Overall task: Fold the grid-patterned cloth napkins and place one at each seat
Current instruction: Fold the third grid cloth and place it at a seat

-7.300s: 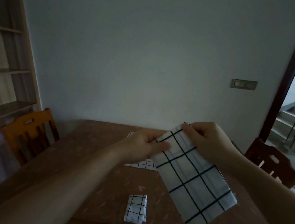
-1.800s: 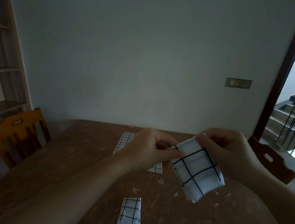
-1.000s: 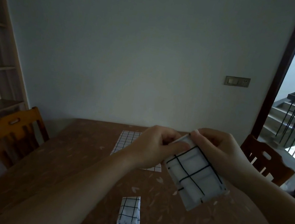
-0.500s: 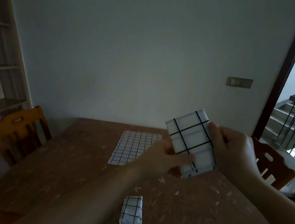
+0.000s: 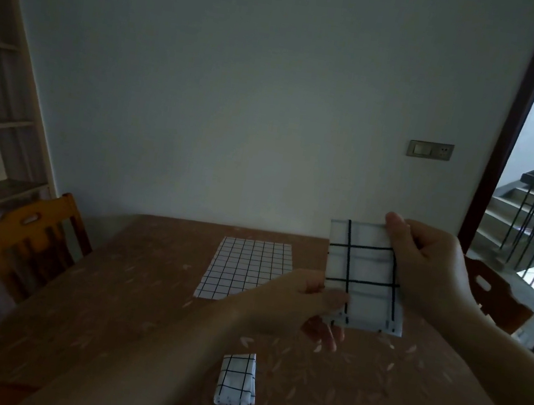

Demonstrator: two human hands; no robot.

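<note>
Both hands held a folded grid-patterned napkin [image 5: 363, 277] upright above the tabletop [image 5: 126, 313]. The left hand [image 5: 292, 303] pinched its lower corner; the right hand [image 5: 427, 273] gripped its far edge. A smaller folded napkin [image 5: 236, 379] lay below the left hand.

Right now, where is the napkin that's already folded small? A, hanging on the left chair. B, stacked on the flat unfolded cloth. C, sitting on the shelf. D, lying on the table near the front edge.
D: the small folded napkin lies on the table near its front edge, apart from the flat cloth farther back, while the left hand and right hand hold another napkin up.
</note>
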